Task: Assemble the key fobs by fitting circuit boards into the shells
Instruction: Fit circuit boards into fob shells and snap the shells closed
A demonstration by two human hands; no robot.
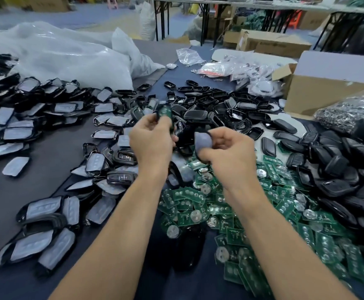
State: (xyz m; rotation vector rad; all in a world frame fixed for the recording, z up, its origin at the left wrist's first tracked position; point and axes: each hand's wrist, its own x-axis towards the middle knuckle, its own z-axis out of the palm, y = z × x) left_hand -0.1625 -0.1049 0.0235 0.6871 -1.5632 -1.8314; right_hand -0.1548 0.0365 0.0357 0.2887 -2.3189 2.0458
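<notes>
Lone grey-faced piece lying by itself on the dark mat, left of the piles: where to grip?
Pinch the grey-faced piece across its two long edges, fingers coming straight down from above. It lies flat and apart from the piles, with bare mat along both long sides.

A narrow gap of air separates the left hand (pixel 153 137), gripping a board-fitted shell (pixel 165 112), from the right hand (pixel 226 146), gripping a grey-lined half (pixel 202 139). Under both grips, circuit boards (pixel 263 213) lie heaped and spread rightward. Beyond the grips, loose black shells (pixel 209 105) cover the table. Left of the grips, a strip of bare dark mat (pixel 53 152) runs between two spreads of grey-lined shells (pixel 18 131). Right of the grips, a bank of black covers (pixel 339 165) blocks the way, with a cardboard box (pixel 319 92) behind it.
</notes>
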